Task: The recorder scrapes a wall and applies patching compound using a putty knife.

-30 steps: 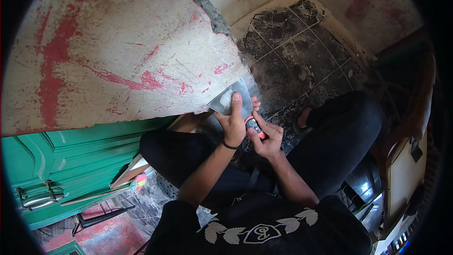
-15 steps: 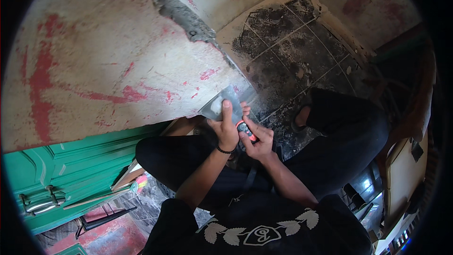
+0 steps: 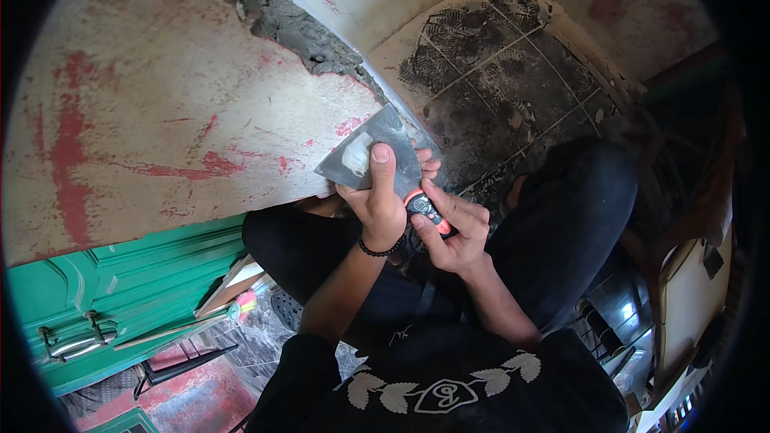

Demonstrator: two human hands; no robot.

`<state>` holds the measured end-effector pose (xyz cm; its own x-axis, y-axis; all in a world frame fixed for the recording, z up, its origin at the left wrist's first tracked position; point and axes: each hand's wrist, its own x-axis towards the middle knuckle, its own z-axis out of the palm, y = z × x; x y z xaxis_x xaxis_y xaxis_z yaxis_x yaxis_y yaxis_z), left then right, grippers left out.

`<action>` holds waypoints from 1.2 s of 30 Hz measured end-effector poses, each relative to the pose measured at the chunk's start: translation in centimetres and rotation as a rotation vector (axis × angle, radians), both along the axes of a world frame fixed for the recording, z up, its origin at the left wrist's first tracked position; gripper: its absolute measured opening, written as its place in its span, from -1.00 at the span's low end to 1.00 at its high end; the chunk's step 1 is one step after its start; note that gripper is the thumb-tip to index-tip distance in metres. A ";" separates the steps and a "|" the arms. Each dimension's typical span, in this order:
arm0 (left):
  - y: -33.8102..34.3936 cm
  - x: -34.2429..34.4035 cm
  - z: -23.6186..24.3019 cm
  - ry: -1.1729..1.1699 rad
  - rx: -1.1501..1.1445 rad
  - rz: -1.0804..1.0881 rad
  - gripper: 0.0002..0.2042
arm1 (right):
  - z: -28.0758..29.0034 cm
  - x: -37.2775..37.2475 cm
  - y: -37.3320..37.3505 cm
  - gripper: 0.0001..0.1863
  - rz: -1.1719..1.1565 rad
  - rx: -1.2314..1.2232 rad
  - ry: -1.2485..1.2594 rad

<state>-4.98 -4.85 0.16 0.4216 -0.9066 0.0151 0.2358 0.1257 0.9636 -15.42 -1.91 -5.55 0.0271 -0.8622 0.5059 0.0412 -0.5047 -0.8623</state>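
Both hands are on one putty knife [image 3: 401, 132], which has a broad grey metal blade and a black-and-red handle. My left hand [image 3: 381, 212] grips the blade near its base, the thumb flat on top and the other fingers beneath. A whitish patch marks the blade beside that thumb. My right hand [image 3: 461, 232] closes around the handle, its thumb along the side. Behind the blade is a worn whitish wall [image 3: 200, 96] streaked with red paint. Along that wall's edge runs a rough grey strip of mortar [image 3: 297, 36]. Whether the blade touches the wall, I cannot tell.
Dark dusty floor tiles [image 3: 513, 72] lie in the far corner. A green panelled cabinet [image 3: 144, 281] with a metal handle stands at left. My bent legs flank my hands. Near the lower left lies a colourful brush [image 3: 242, 305]; a pale board [image 3: 694, 297] leans at right.
The putty knife's blade now faces up more fully and shows larger, with both hands still holding it. My right knee has shifted inward. The view has moved slightly.
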 end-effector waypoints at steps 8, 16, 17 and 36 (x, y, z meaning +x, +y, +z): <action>2.1 1.1 -5.9 -0.015 0.058 0.100 -0.54 | -5.5 1.8 1.9 -0.53 -0.013 0.045 -0.020; 3.3 1.2 -8.2 0.025 0.193 0.095 -0.46 | -7.0 1.0 3.1 -0.52 0.097 0.206 0.031; 3.2 1.2 -7.7 0.025 0.193 0.098 -0.46 | -6.3 0.7 3.1 -0.52 0.096 0.220 0.044; 3.2 1.8 -7.7 0.011 0.126 0.048 -0.50 | -6.9 1.8 3.0 -0.52 0.068 0.160 0.007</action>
